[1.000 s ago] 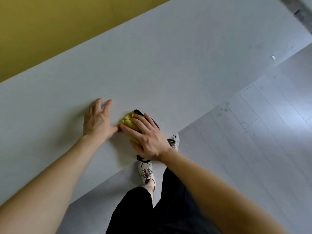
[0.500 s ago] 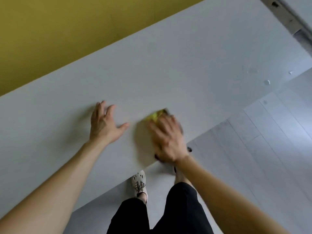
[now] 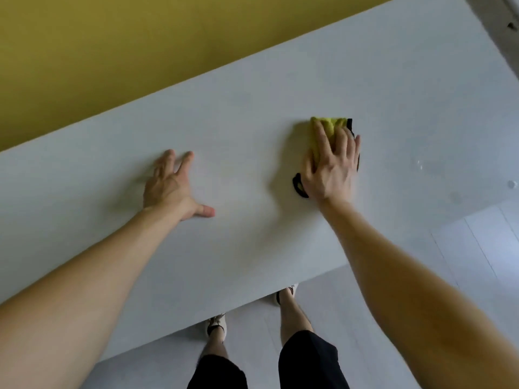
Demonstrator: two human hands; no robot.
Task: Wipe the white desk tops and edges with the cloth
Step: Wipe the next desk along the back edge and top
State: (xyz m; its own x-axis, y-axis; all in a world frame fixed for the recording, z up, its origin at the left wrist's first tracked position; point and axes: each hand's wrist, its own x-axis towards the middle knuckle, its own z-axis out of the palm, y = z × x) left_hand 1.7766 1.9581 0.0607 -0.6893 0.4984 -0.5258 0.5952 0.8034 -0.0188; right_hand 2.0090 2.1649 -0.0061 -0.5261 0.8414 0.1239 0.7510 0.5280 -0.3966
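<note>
A white desk top (image 3: 252, 113) fills the middle of the view, running from lower left to upper right. A yellow cloth with a black rim (image 3: 331, 127) lies flat on it, right of centre. My right hand (image 3: 330, 167) presses down on the cloth with fingers spread; only the cloth's far end and a black corner near my wrist show. My left hand (image 3: 174, 189) rests flat on the bare desk to the left, fingers apart, holding nothing.
A yellow wall (image 3: 112, 46) stands behind the desk's far edge. Small water drops (image 3: 420, 164) sit on the desk to the right of the cloth. The near desk edge (image 3: 252, 301) runs above my legs and shoes on the pale plank floor (image 3: 477, 262).
My right hand has slid the cloth away from the near edge, further onto the desk and to the right. My left hand stays flat on the desk.
</note>
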